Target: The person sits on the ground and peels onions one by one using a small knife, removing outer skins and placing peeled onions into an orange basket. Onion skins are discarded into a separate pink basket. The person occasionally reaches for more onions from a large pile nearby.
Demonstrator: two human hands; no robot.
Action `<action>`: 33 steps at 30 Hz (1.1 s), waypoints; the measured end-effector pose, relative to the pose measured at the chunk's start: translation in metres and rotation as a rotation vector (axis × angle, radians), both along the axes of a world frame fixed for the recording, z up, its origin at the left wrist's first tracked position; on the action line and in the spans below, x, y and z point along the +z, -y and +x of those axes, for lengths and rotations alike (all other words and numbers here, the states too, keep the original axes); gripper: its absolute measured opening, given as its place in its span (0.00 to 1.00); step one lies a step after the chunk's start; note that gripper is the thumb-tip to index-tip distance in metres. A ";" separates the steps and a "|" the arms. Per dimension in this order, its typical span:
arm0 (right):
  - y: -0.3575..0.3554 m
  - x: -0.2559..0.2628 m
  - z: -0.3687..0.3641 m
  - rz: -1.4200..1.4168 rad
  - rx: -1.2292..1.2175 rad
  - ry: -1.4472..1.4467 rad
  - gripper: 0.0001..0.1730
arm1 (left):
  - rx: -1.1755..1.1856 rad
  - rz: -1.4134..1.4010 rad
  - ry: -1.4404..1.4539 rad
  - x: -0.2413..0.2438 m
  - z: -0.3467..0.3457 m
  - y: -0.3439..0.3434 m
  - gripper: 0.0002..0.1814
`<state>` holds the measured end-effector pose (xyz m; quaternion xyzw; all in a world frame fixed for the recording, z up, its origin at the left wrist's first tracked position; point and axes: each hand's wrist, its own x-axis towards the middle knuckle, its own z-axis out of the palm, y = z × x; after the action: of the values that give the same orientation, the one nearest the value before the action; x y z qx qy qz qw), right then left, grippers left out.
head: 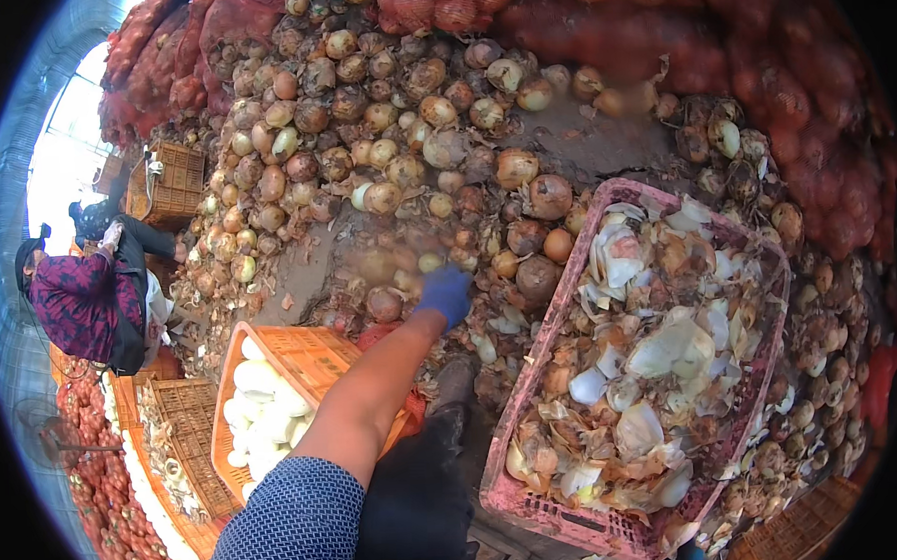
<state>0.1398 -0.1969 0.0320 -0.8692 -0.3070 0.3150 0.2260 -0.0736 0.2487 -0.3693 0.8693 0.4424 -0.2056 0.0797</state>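
Observation:
My left hand [446, 296], in a blue glove, reaches down into loose unpeeled onions on the ground. Its fingertips are hidden, so whether they grip anything does not show. A pale onion [430, 263] lies just beyond the glove. Under my forearm stands an orange plastic crate [309, 354] holding white peeled onions [258, 397]. To the right of the hand, a dirty pink plastic crate [546, 343] is heaped with onion skins and peeled layers [669, 353]. My right hand is out of view.
Red mesh sacks of onions [709, 51] are stacked behind the onion heap [367, 126]. At the left, a person in a patterned top [74, 304] sits near more orange crates [177, 179]. My dark-clothed leg [420, 499] lies between the two nearest crates.

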 end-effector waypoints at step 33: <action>-0.031 -0.017 0.029 -0.075 0.162 -0.128 0.25 | 0.060 0.249 0.283 -0.015 0.020 -0.051 0.25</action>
<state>0.1684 -0.1660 0.0154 -0.8274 -0.3491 0.3985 0.1864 -0.0531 0.2995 -0.3847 0.8791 0.4746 -0.0224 0.0388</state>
